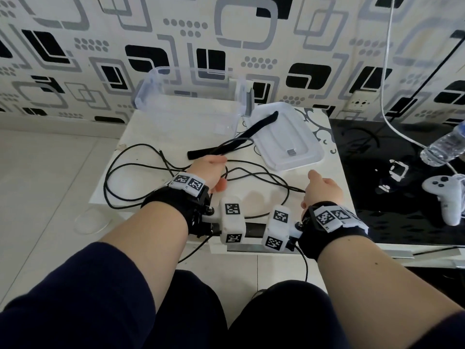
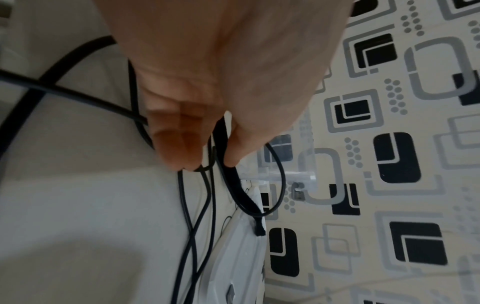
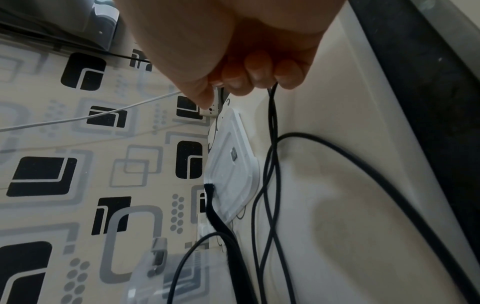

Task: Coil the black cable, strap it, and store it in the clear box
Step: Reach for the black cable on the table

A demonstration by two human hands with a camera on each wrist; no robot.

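Nearest to me, my two forearms reach out over my lap toward the white table [image 1: 141, 127], which I'll use as the landmark for everything else. My right hand [image 1: 323, 191] sits over the table's near right corner with its fingers [image 3: 259, 74] curled in tight, and one run of the black cable [image 1: 254, 176] comes straight out from between them, so that hand is gripping the cable. My left hand [image 1: 210, 172] is over the middle of the table; its fingertips [image 2: 182, 152] and thumb are drawn together on a thin bend of the same cable. In the left wrist view the black strap [image 1: 234, 138] runs just behind that thumb, and I cannot tell whether the thumb touches it.

The cable is not coiled: it sprawls in loose loops across the near and left parts of the table, and one strand drops off the near edge toward my knees. Past my left hand, the strap lies slantwise, its far end resting on the white lid [image 1: 289, 139], which lies flat on the table's right half. The clear box [image 1: 186, 102] stands open at the table's far edge, against the patterned wall [image 1: 276, 34]. To the right of the table, on a black surface [image 1: 392, 197], lie a white controller [image 1: 445, 195] and a plastic bottle [image 1: 445, 144].
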